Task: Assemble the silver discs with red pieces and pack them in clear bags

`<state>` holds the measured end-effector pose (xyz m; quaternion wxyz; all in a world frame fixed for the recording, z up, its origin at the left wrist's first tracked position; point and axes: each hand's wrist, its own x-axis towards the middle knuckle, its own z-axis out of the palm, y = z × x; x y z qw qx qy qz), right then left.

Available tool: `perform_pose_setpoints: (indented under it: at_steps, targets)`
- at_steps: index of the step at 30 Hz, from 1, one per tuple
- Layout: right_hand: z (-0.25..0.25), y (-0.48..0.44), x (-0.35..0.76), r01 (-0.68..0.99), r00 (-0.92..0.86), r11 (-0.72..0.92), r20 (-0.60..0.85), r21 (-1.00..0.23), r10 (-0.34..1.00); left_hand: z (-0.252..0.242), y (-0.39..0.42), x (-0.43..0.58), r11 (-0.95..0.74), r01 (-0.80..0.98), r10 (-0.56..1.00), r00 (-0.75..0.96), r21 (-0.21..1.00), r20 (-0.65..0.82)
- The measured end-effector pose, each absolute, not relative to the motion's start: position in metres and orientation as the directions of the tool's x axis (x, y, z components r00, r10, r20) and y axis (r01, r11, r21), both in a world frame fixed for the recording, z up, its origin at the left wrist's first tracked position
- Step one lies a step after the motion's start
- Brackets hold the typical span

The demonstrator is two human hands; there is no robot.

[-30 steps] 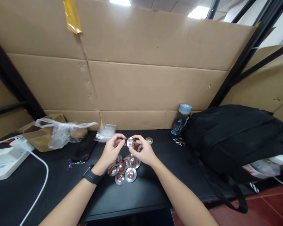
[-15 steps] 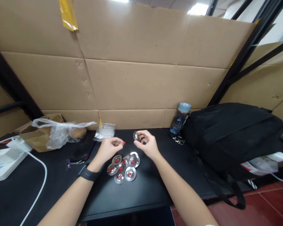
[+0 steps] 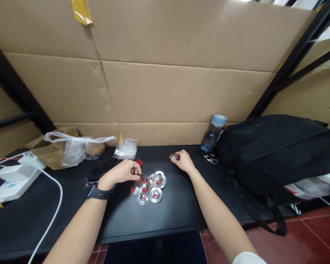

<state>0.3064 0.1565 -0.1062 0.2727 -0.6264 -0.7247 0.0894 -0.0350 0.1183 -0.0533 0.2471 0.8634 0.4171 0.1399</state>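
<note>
On the black table lies a pile of small round metal cymbals (image 3: 155, 195), shiny and domed in the middle, with red bits showing at their centres. My left hand (image 3: 125, 171), with a dark watch on the wrist, is closed at the pile's upper left, its fingertips on a cymbal (image 3: 140, 179). Just beyond those fingers sits a small red bundle of cord (image 3: 139, 162). Farther right, apart from the pile, my right hand (image 3: 184, 161) pinches another cymbal (image 3: 173, 157) low over the tabletop, near its back edge.
A clear plastic packet (image 3: 126, 149) and a knotted plastic bag (image 3: 74, 150) are at the back left. A white power strip (image 3: 13, 183) with a cable stands left. To the right are a blue-capped bottle (image 3: 213, 134), keys (image 3: 211, 159) and a black backpack (image 3: 275, 157). Cardboard walls the back.
My right hand has moved right and down with its cymbal, now nearly flat. My left hand has come down onto the pile's edge. The red bundle now shows on the table.
</note>
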Motion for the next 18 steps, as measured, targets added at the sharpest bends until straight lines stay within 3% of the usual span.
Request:
perform_pose_setpoints:
  at_steps: [10,14,18]
  targets:
    - [-0.099,0.150,0.306,0.882,-0.030,0.144,0.251,-0.449,0.967,-0.057,0.108,-0.021,-0.541,0.664,0.760,0.649,0.516,-0.038]
    - [-0.090,0.142,0.300,0.841,-0.114,0.304,0.402,-0.448,0.908,-0.058,0.110,-0.024,-0.533,0.664,0.762,0.646,0.524,-0.045]
    - [-0.077,0.128,0.281,0.655,-0.253,0.531,0.507,-0.537,0.824,-0.054,0.114,-0.034,-0.559,0.628,0.746,0.665,0.542,-0.001]
